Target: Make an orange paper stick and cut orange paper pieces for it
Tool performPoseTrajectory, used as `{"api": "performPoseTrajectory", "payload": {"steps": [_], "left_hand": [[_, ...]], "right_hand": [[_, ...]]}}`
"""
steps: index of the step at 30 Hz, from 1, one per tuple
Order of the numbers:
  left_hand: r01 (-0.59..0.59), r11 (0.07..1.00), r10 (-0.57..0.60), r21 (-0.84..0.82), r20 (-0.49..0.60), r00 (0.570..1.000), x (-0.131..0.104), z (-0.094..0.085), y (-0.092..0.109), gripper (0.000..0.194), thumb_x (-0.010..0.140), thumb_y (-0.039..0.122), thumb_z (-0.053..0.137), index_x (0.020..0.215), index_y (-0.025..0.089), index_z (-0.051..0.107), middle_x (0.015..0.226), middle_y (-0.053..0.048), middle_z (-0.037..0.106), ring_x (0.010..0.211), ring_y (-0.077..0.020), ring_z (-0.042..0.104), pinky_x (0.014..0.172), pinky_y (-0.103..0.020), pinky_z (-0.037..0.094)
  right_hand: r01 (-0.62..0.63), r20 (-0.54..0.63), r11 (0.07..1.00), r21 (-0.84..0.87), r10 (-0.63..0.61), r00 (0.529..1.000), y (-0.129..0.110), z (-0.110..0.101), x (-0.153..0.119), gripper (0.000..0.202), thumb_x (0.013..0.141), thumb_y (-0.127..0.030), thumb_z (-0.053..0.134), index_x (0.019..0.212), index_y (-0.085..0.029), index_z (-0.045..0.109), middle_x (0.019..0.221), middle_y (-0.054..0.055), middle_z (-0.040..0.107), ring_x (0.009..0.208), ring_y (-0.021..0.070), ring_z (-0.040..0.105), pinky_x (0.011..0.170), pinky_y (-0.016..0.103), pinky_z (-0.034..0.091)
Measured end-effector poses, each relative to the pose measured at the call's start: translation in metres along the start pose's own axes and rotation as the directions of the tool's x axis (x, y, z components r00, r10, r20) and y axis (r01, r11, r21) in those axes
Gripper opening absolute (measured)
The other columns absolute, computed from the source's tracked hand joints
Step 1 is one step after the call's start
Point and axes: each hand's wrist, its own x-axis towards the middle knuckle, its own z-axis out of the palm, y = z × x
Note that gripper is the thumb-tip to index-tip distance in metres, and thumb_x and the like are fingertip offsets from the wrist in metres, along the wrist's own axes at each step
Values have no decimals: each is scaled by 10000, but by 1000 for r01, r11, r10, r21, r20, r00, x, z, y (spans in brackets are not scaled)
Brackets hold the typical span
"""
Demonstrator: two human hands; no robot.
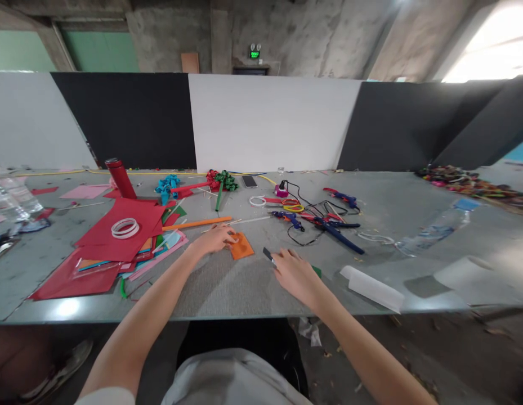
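orange paper piece point(241, 246): lies flat on the bench point(227, 287), just right of the red sheet stack point(117, 230)
handling: judged thin, light, limp; likely to slide or crease, best pinned flat or lifted by an edge
left hand point(214, 238): grip spread flat, fingertips pressing the orange piece's left edge
right hand point(295, 275): just right of and nearer than the orange piece, apart from it; grip closed on a dark tool point(267, 254), seemingly a small knife or pen

L hand point(214, 238) on orange paper point(241, 246), R hand point(295, 275) w/ black tool point(268, 255)
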Motion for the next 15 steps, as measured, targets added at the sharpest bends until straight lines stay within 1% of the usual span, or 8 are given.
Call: {"api": "performPoseTrajectory", "payload": {"steps": [1, 3, 5, 7, 10, 12, 15], "left_hand": [[-5, 1000, 5, 2, -1, 1000, 0, 0, 0, 220, 927, 270, 638, 1090, 297, 782, 1376, -49, 601, 1298, -264, 473, 1120, -423, 322], [-15, 1000, 15, 7, -11, 1000, -2, -1, 1, 213, 923, 266, 643, 1078, 291, 786, 1365, -55, 609, 1309, -266, 468, 1124, -421, 324], [-17, 1000, 17, 5, -38, 999, -3, -2, 3, 203, 918, 255, 644, 1051, 295, 792, 1353, -52, 620, 1312, -268, 470, 1122, -424, 334], [-17, 1000, 17, 1, -69, 997, -5, -3, 5, 195, 914, 240, 642, 1015, 300, 798, 1337, -49, 633, 1308, -270, 480, 1114, -430, 351], [-22, 1000, 22, 1, -89, 996, -5, -4, 7, 184, 904, 219, 644, 968, 286, 803, 1336, -53, 636, 1311, -273, 483, 1107, -437, 368], [-19, 1000, 18, -6, -92, 996, -5, -4, 8, 177, 889, 203, 660, 970, 276, 800, 1342, -53, 634, 1318, -269, 482, 1106, -429, 378], [5, 1000, -6, -13, -103, 995, -4, -4, 8, 188, 859, 186, 696, 994, 275, 792, 1337, -49, 642, 1326, -264, 483, 1107, -420, 385]], "right_hand": [[57, -42, 998, 41, -56, 998, 0, 4, 8, 261, 938, -150, 509, 1154, -144, 655, 1153, 178, 660, 1143, 317, 602, 897, 384, 483], [172, -90, 975, 143, -161, 983, -1, 13, 26, 312, 960, -186, 520, 1254, -154, 618, 1225, 166, 654, 1211, 297, 570, 989, 409, 456], [251, -125, 947, 203, -229, 965, -1, 23, 43, 399, 971, -211, 530, 1366, -167, 548, 1346, 165, 613, 1300, 286, 519, 1061, 445, 413], [307, -144, 930, 203, -282, 949, -2, 33, 56, 465, 975, -213, 530, 1436, -174, 489, 1443, 174, 552, 1385, 288, 451, 1109, 491, 365], [365, -125, 914, 179, -347, 929, -2, 46, 68, 465, 1001, -227, 490, 1464, -191, 470, 1492, 164, 518, 1444, 300, 395, 1138, 542, 330], [399, -119, 904, 156, -383, 916, -1, 52, 71, 445, 1019, -243, 466, 1459, -182, 483, 1502, 157, 513, 1465, 313, 367, 1146, 559, 327], [456, -162, 884, 106, -437, 885, 0, 59, 73, 418, 1032, -238, 443, 1432, -140, 514, 1481, 173, 532, 1478, 311, 350, 1142, 535, 360]]}}
